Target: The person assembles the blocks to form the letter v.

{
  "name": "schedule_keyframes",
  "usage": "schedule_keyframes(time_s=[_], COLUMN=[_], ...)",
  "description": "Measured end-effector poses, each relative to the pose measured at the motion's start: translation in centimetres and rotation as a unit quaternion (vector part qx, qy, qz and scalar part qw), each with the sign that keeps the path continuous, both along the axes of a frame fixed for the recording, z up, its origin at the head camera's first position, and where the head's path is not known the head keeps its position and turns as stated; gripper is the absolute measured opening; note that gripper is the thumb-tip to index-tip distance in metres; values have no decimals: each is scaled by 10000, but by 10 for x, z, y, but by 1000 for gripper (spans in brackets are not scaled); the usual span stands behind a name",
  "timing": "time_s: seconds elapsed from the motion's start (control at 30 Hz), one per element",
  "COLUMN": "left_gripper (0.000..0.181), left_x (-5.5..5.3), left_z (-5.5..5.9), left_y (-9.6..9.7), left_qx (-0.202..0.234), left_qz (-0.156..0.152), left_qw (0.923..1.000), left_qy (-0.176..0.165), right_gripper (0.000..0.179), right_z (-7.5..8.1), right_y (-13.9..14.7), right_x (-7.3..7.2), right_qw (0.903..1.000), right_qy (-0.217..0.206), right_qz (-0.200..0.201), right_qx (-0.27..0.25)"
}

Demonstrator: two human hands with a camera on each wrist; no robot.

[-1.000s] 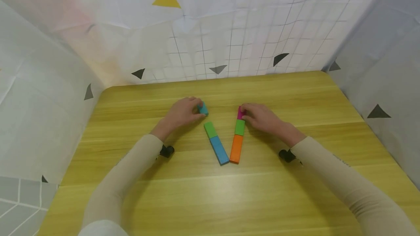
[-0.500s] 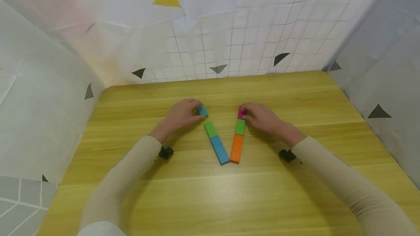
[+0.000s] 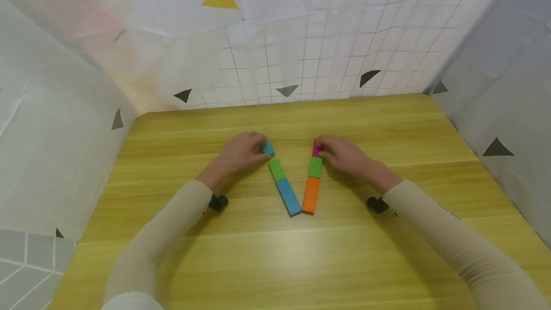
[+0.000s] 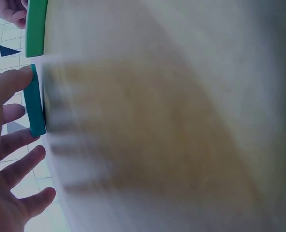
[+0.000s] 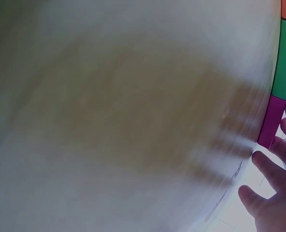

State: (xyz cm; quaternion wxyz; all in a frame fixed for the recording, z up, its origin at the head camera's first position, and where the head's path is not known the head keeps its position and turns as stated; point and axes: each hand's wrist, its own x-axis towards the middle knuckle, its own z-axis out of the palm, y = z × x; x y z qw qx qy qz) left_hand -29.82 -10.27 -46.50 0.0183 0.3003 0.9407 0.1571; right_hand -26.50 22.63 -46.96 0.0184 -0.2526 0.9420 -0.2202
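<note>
My left hand (image 3: 242, 152) pinches a small teal block (image 3: 268, 147) by its two ends, thumb at the near end; the left wrist view shows the teal block (image 4: 34, 101) between thumb and a finger. Just short of it lies a green block (image 3: 277, 170), set end to end with a longer blue block (image 3: 289, 197). My right hand (image 3: 344, 156) pinches a magenta block (image 3: 316, 148), which meets a second green block (image 3: 315, 167) and then an orange block (image 3: 311, 195). The two rows form a V, blue and orange ends touching at the bottom.
The blocks lie on a wood-grain table (image 3: 275, 262). White sheeting (image 3: 275, 42) with grid lines and triangles stands behind the far edge and along both sides. Each wrist carries a small black camera, such as the left camera (image 3: 219, 203).
My left hand has brought the teal block slightly nearer to the green block of the left row, so the gap is smaller. My right hand and the right row stay put.
</note>
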Motion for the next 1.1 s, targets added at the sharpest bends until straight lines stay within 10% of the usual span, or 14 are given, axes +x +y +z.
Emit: schedule_keyframes(time_s=[1.1], left_gripper=[32], left_x=[3], left_z=[0], left_y=[1], left_qx=[118], left_qz=[-67], left_qw=[9999], left_qy=[-20], right_gripper=[14], right_z=[0], right_y=[2], right_x=[0], right_qw=[10000], right_qy=[77], right_qz=[27], right_qx=[-43])
